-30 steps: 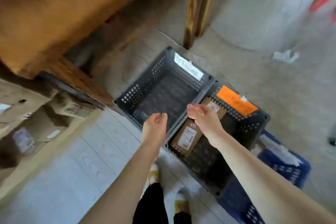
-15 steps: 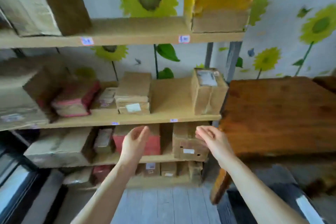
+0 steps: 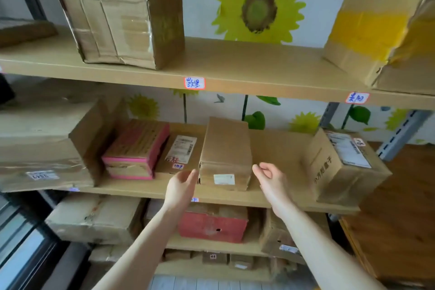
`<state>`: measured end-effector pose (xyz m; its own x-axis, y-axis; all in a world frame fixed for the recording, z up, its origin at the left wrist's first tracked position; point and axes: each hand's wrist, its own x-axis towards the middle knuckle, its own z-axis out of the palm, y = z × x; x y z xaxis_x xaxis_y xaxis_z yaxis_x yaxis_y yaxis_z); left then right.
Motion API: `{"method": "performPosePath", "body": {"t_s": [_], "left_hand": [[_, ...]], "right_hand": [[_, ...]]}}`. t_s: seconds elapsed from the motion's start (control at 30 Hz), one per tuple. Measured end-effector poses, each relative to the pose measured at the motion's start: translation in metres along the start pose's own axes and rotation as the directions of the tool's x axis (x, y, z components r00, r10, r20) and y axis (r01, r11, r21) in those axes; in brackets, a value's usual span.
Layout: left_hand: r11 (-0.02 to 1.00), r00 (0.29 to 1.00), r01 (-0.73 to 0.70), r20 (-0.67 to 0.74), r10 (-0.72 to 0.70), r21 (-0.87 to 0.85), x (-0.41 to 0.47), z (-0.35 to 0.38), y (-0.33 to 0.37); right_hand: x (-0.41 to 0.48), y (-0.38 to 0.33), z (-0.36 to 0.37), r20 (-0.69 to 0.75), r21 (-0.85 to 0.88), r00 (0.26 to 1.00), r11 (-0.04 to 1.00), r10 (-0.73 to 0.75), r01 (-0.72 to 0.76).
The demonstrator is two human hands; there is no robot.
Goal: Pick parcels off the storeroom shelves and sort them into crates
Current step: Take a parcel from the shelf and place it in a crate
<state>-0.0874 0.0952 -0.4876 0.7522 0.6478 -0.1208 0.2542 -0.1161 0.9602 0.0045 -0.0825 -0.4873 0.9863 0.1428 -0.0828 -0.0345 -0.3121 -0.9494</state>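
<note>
Cardboard box (image 3: pixel 225 155) stands at the front edge of the middle shelf (image 3: pixel 277 148), its white label (image 3: pixel 224 179) facing me. I see my left hand (image 3: pixel 181 186) and right hand (image 3: pixel 270 179) on either side of it, both empty, fingers relaxed and wide. Left fingertips (image 3: pixel 194 172) are just beside its front corner; contact I cannot tell. A pink parcel (image 3: pixel 136 148) lies further left.

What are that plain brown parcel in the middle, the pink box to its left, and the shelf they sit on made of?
Brown parcel: cardboard, matte, by its creased edges and dull brown face. Pink box: seemingly cardboard too, printed pink, with brown showing on top. Shelf board: smooth tan panel, perhaps laminated wood or fibreboard; no grain shows.
</note>
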Motion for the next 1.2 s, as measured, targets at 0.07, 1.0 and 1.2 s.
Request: {"method": "performPosePath", "body": {"t_s": [0.07, 1.0, 1.2], "left_hand": [[0.998, 1.0, 0.025, 0.006, -0.026, 0.058, 0.027, 0.008, -0.002], [0.976, 0.957, -0.182, 0.25, 0.148, 0.12, 0.057, 0.052, 0.016], [0.995, 0.976, -0.09, 0.201, 0.079, 0.044, 0.067, 0.045, 0.01]], "right_hand": [[0.028, 0.001, 0.012, -0.001, -0.041, 1.0, 0.999, 0.018, -0.018], [0.068, 0.041, -0.001, 0.538, 0.707, 0.806, 0.389, 0.247, -0.59], [0.067, 0.047, 0.001, 0.506, 0.771, 0.84, 0.333, 0.196, -0.543]]}}
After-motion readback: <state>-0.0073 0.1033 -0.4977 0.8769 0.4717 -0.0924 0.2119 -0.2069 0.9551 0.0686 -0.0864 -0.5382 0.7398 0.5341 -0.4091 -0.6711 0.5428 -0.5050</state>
